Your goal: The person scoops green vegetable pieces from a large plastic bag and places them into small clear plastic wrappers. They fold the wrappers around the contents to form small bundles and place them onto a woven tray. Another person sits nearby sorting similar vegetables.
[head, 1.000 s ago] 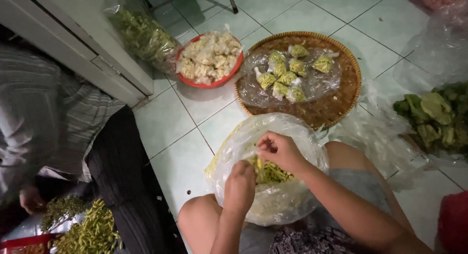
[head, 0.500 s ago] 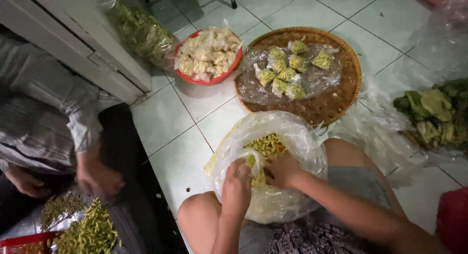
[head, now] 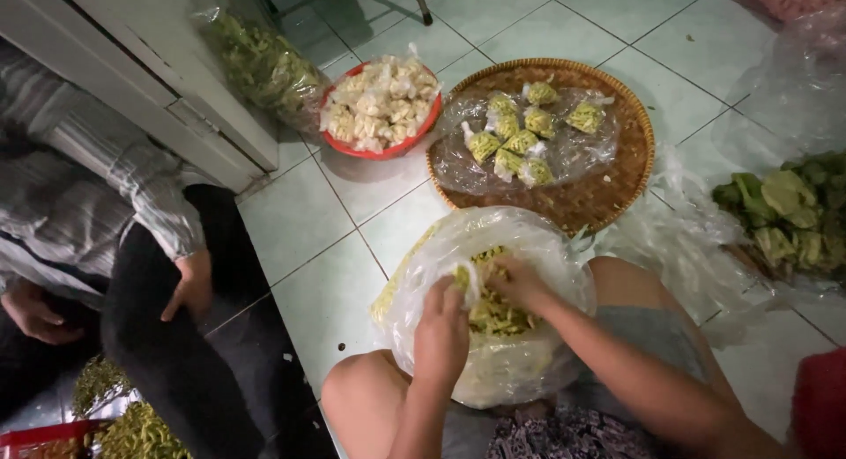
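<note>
Moved: both hands have gone deeper into the bag (head: pixel 493 336) since a moment ago; the neighbour's hand (head: pixel 189 283) now rests on a dark knee.
Left hand (head: pixel 441 322): fingers curled, pinching the bag's plastic edge.
Right hand (head: pixel 515 281): fingers bunched on the yellow-green pieces (head: pixel 489 314) inside.
Bag: on the lap, near centre.
Basket (head: pixel 617 186): far, just beyond the bag, holding small filled packets (head: pixel 520 142).
Red bowl (head: pixel 379 146): far left, heaped with pale packets.
Greens (head: pixel 789 217): right.

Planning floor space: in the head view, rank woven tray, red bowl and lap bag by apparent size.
1. woven tray
2. lap bag, close to it; nearer the camera, so unsure
3. red bowl
</note>
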